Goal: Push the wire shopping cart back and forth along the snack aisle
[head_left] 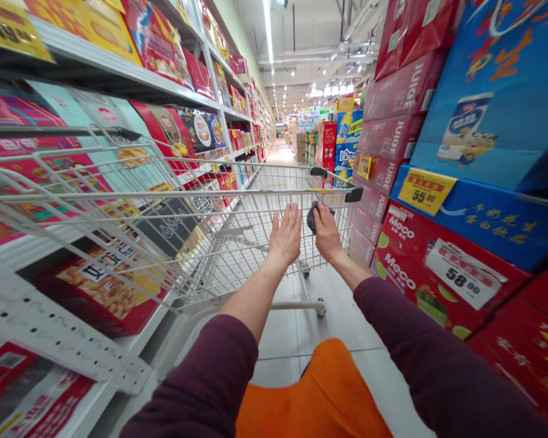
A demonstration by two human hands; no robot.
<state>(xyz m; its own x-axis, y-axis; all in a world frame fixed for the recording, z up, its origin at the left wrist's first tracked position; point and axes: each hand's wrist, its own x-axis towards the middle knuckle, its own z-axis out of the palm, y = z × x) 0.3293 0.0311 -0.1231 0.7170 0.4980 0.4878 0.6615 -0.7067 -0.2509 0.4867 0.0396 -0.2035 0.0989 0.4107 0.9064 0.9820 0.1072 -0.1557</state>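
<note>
My left hand (285, 235) is raised with its fingers apart and its palm facing the shopping cart (251, 255), holding nothing. My right hand (326, 232) closes over a dark grey rounded object (316, 217), perhaps a soft cloth or a glove, though the picture does not settle which. Both hands are just below the cart's metal handle bar (178, 194), and I cannot tell whether either one touches it. The wire basket of the cart stretches to the left, and nothing shows inside it. Maroon sleeves (420, 359) cover both my forearms.
Shelves of boxed goods (119, 67) line the left side of the aisle. Stacked red and blue gift boxes (447, 274) with yellow and white price tags rise on the right. Tiled floor (287, 340) runs ahead, and an orange apron (315, 395) shows at the bottom.
</note>
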